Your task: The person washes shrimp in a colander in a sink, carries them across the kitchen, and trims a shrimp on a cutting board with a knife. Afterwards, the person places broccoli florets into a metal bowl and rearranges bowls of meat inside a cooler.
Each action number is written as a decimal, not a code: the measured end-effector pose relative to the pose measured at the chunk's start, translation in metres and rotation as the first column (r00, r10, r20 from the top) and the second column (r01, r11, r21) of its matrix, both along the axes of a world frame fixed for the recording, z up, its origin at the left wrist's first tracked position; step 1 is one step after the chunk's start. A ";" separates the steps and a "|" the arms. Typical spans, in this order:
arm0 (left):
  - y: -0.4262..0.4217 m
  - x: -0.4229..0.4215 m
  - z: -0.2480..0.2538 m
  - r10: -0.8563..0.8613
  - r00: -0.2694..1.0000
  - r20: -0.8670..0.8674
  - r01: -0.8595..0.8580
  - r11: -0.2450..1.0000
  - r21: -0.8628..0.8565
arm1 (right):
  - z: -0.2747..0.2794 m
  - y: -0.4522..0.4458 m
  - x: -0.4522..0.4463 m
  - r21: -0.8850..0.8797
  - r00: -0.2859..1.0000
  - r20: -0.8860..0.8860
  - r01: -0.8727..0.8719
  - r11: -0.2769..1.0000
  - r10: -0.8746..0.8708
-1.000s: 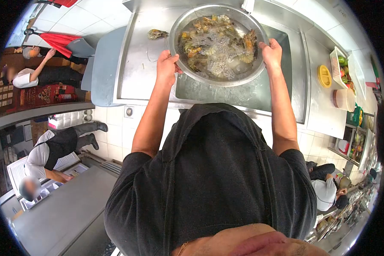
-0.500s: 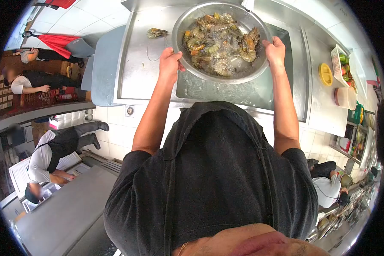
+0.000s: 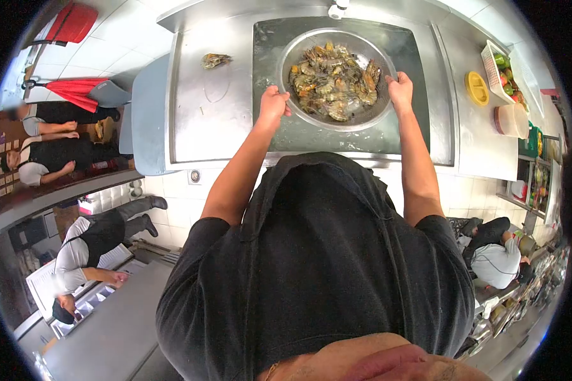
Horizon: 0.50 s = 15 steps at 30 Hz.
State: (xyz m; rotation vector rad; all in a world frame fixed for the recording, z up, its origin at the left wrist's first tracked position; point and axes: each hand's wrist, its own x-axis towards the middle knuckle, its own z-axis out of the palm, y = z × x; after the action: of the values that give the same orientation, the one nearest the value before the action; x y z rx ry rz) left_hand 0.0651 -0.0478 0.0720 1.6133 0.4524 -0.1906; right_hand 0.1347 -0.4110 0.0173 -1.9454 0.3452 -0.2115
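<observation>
Fingers of the left hand [image 3: 273, 105] are bent at the left edge of a wide metal bowl [image 3: 324, 125], and those of the right hand [image 3: 400, 89] hold its right edge. Each grip is narrow, with the rim inside it; the parts of the fingers that go under the rim are hidden, so I cannot tell how far they reach.

Within the bowl lies a heap of shrimps [image 3: 337, 82], brown and grey with some orange parts. They overlap so much that single bodies are difficult to separate, and they cover most of the bowl's bottom. The bowl is over the sink [image 3: 267, 51]; its underside is not visible, so I cannot say if it touches the sink floor.

One separate shrimp [image 3: 217, 61] lies on the steel counter [image 3: 194, 130], left of the sink. Above the bowl, the white tap [image 3: 338, 9] is cut by the upper border. On the right are a yellow lid [image 3: 476, 89] and a basket of vegetables [image 3: 491, 66], whose contents are hard to name. At lower left, a co-worker [image 3: 105, 238] bends forward; what this person handles is too small to recognise.
</observation>
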 end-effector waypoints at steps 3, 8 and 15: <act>-0.010 0.003 -0.009 -0.038 0.998 -0.042 0.041 0.996 0.073 | -0.021 -0.010 -0.004 -0.051 1.000 -0.007 0.029 0.998 -0.030; -0.016 0.010 -0.019 -0.098 0.992 -0.081 0.107 0.989 0.104 | -0.039 -0.018 -0.003 -0.239 0.993 -0.116 -0.007 0.971 -0.021; -0.023 0.013 -0.038 -0.101 0.984 -0.150 0.118 0.987 0.111 | -0.083 -0.014 -0.001 -0.312 0.977 -0.212 -0.038 0.949 -0.031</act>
State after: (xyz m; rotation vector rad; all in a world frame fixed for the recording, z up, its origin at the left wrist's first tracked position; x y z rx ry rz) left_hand 0.0777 -0.0706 0.0345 1.7501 0.4936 -0.3712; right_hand 0.1340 -0.4253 -0.0658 -2.2924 0.4728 -0.0539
